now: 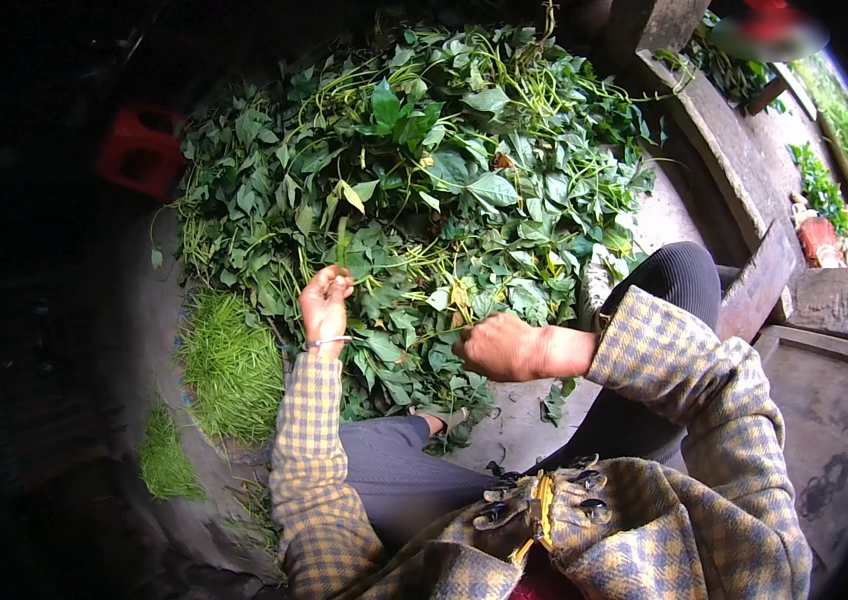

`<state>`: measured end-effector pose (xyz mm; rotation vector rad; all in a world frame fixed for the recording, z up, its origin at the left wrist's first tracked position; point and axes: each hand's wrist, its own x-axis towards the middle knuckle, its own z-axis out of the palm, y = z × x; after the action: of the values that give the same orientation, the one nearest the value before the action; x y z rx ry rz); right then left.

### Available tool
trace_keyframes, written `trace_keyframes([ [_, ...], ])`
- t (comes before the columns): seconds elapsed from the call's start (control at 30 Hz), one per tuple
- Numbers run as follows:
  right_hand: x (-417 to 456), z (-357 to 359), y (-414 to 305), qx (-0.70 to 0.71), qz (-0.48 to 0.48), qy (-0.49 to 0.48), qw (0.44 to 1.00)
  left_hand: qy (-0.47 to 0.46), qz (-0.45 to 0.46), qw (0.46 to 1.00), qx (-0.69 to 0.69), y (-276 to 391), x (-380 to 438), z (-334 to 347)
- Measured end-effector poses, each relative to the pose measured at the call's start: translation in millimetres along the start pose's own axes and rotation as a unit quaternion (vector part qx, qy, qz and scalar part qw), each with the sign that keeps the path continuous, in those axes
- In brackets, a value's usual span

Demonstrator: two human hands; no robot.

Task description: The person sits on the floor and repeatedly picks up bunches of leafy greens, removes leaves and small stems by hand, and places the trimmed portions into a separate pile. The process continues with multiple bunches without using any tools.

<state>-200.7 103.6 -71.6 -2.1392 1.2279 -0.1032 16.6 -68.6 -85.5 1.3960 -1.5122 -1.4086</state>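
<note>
A broad heap of leafy green vines (pixel 495 190), likely sweet potato, spreads over the ground before me. My left hand (pixel 325 304), with a bracelet at the wrist, is raised over the near part of the heap. Its fingertips pinch a green stalk (pixel 343 238), blurred and pointing away from me. To the right, my right hand (pixel 500 347) is closed in a fist, its back towards me. A thin vine stem runs into that fist from the left; the fingers hide the rest. Loose leaves and stems lie below and between both hands.
Thin green stalks (pixel 232 367) form a pile at the left, with a smaller pile (pixel 167 457) nearer me. A red plastic stool (pixel 142 150) stands in shadow. Wooden beams (pixel 709 142) border the right, beside a board (pixel 758 281). My feet rest at the heap's edge.
</note>
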Motion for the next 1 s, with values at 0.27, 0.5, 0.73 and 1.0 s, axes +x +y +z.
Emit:
trace_keyframes([
  [0.27,-3.2,-62.2,1.5,0.086,0.028,0.136,0.987,-0.104,0.016,0.992,-0.064,-2.0,-19.3,-4.8],
  [0.5,-6.2,-36.9,-13.9,-0.139,-0.003,-0.086,0.987,-0.224,0.208,0.883,0.356,-2.9,-46.9,54.8],
  [0.73,-11.7,-24.1,-13.3,-0.180,-0.024,-0.012,0.983,-0.091,0.128,0.953,0.258,29.4,86.1,81.2],
  [1.0,-16.1,-24.7,-12.2,-0.154,-0.005,-0.076,0.985,0.075,0.375,0.855,0.351,74.8,167.4,192.3],
])
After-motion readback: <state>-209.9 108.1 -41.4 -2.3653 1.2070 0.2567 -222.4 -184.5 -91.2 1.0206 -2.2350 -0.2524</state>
